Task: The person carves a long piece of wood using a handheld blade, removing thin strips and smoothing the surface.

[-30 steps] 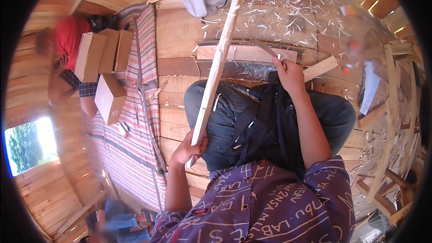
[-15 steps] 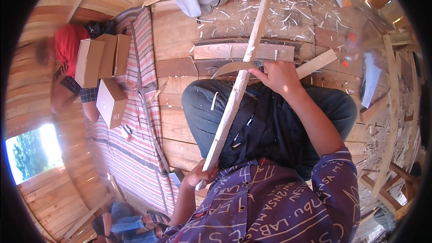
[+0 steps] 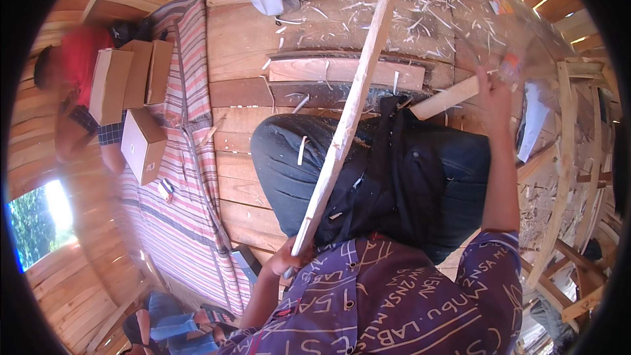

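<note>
A long, pale, roughly squared wooden stick (image 3: 348,121) slants across my lap, from my waist to the shavings at the far side. My left hand (image 3: 286,258) is closed round its near end. My right hand (image 3: 490,89) is out to the right, away from the stick and blurred by motion. Its fingers look closed on a sickle (image 3: 468,47), whose curved blade shows only as a faint streak. Dark cloth (image 3: 401,177) lies over my crossed legs, with a few wood chips on it.
Beyond my knees lie a flat board (image 3: 345,73), a shorter wood piece (image 3: 447,97) and scattered shavings (image 3: 420,13). Cardboard boxes (image 3: 143,148) stand on a striped mat (image 3: 190,204) at left, beside a person in red (image 3: 85,59). Another person's legs (image 3: 174,325) show at lower left.
My right hand has left the stick and swung to the right with the sickle. My left hand keeps its hold on the stick. The whole view has shifted slightly.
</note>
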### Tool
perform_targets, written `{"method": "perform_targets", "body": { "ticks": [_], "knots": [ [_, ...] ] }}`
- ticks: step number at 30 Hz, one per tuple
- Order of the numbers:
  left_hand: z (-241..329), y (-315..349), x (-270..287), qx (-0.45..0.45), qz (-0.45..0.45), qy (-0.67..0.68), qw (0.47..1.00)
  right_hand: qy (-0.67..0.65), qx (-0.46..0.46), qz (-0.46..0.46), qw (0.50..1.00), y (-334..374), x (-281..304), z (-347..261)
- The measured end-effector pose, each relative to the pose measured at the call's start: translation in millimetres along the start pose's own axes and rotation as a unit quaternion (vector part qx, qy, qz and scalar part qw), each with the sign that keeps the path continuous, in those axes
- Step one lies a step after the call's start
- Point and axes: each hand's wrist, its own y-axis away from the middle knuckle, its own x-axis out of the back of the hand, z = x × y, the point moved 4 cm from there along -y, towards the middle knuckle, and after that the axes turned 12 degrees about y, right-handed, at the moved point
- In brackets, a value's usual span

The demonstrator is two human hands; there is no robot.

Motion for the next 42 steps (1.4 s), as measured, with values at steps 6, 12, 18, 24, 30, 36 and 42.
{"method": "perform_targets", "body": {
  "ticks": [6,12,18,24,30,36,42],
  "knots": [
    [8,0,-8,-0.048,0.02,-0.096,0.994,-0.049,0.269,-0.13,0.953,95,-15,-142],
    [7,1,-18,-0.112,0.013,-0.133,0.985,0.096,0.375,-0.065,0.92,68,-50,-160],
    [6,-4,-17,-0.114,0.009,-0.122,0.986,0.101,0.225,-0.041,0.968,33,-51,-146],
    [-6,2,-2,-0.123,0.006,-0.129,0.984,0.088,-0.037,0.07,0.993,-103,16,90],
    [6,-7,-16,-0.095,0.03,-0.193,0.976,0.043,-0.033,0.024,0.998,-7,57,33],
    [12,-2,-29,-0.137,0.097,-0.265,0.95,0.049,0.262,-0.111,0.958,97,4,-130],
    [9,0,-29,-0.162,0.121,-0.31,0.929,0.094,0.355,-0.076,0.927,74,-27,-150]
  ]
}}
